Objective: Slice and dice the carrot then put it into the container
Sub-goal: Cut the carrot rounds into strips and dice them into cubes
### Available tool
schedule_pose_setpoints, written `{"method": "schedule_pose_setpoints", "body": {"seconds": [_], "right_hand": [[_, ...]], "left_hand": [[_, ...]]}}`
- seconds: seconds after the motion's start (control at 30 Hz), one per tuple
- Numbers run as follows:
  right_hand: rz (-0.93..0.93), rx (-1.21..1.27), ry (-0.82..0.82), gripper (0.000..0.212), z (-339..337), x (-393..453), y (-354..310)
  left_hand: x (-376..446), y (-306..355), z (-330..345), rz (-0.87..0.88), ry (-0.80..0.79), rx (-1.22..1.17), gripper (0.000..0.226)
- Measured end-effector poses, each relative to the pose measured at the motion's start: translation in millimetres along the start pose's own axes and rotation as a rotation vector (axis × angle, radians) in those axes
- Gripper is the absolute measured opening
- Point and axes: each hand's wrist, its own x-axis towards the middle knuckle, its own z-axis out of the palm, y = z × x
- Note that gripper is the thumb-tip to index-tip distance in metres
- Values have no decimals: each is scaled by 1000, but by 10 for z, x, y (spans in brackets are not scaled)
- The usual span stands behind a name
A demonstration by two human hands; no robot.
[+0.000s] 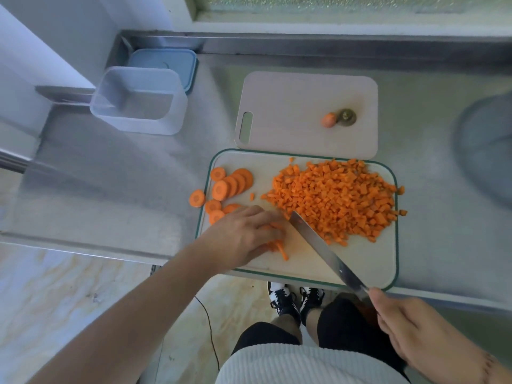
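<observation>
Left hand (243, 236) fingers curled, pinning carrot sticks (278, 245); right hand (410, 325) grips knife (324, 245). Sticks stiff, light, likely slippery: hold near cut.

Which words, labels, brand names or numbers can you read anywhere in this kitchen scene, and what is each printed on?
None can be read.
The knife blade has a small dark mark near the handle, too blurred to tell.
The blue lid bears a faint raised shape, not legible.
</observation>
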Motion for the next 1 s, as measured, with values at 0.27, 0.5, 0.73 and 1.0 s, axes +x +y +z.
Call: {"method": "schedule_pose_setpoints", "body": {"seconds": [0.27, 0.5, 0.73, 1.0], "right_hand": [[-82, -133, 15, 59, 122, 81, -228], [-167, -135, 32, 59, 211, 93, -345], [-166, -190, 20, 67, 252, 153, -235], [-211, -257, 27, 63, 277, 367, -467]], "left_hand": [[-82, 503, 346, -369, 304, -1, 23], [68, 886, 473, -718, 505, -130, 31], [7, 740, 519, -491, 505, -90, 11], [-4, 720, 484, -428, 509, -114, 8]]}}
